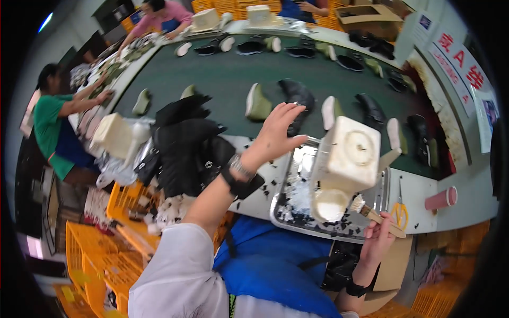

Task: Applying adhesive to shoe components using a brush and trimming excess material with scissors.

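My left hand (pixel 277 131) reaches over the near edge of the green work surface, fingers stretched and thumb apart. Its fingertips overlap a curved black shoe upper (pixel 301 95); whether they touch it I cannot tell. In my right hand (pixel 378 238) is a brush (pixel 375 216) with a flat wooden handle and whitish bristles. The bristles are beside the round cup (pixel 331 204) of a white plastic dispenser (pixel 352 153). That dispenser stands in a metal tray (pixel 281 216) strewn with white residue and black scraps. An olive shoe lining (pixel 258 103) is left of the black upper.
Black uppers and olive linings are spread over the green surface (pixel 212 74). A black pile (pixel 188 143) lies left of my arm. Yellow scissors (pixel 400 209) and a pink cylinder (pixel 441 199) are at right. Orange crates (pixel 101 254) stand lower left. Other people work beyond the table and at left.
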Motion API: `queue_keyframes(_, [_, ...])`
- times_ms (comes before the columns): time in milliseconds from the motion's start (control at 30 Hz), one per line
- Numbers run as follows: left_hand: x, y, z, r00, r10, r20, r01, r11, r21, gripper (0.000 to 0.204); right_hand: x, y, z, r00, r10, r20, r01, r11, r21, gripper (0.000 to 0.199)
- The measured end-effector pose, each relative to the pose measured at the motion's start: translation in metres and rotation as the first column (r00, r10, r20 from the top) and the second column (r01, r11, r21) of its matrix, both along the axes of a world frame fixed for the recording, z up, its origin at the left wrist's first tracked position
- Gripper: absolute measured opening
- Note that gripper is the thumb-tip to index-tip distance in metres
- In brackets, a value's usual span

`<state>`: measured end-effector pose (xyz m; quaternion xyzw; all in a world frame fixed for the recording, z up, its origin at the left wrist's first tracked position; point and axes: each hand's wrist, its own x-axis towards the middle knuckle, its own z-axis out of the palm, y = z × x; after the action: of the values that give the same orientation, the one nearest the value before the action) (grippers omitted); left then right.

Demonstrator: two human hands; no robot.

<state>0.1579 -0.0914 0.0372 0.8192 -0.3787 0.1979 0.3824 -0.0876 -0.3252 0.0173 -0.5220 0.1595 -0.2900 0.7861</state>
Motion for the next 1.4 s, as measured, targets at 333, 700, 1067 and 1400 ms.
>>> queue_keyframes(333, [-0.077,0.263,-0.023,0.523,0.745,-0.415,-0.798,0.599,0.069,0.059,0.001,0.024,0.004,0.991,0.136,0.008,-0.135,0.99,-0.036,0.021])
queue_keyframes(700, [-0.137,0.188,0.026,0.822,0.478,-0.31,-0.516,0.855,-0.051,0.046,0.003,0.042,0.016,0.99,0.138,0.023,-0.136,0.988,-0.075,0.023])
queue_keyframes(1067, [-0.187,0.143,-0.032,-0.2,-0.596,-0.778,0.43,0.66,-0.616,0.057,0.015,0.044,0.017,1.0,0.008,-0.003,-0.009,0.999,-0.047,0.021])
queue_keyframes(1400, [-0.165,0.1,-0.055,-0.535,-0.398,-0.745,0.608,0.431,-0.667,0.123,0.015,0.025,0.002,0.994,0.028,-0.109,-0.046,0.985,-0.167,0.022])
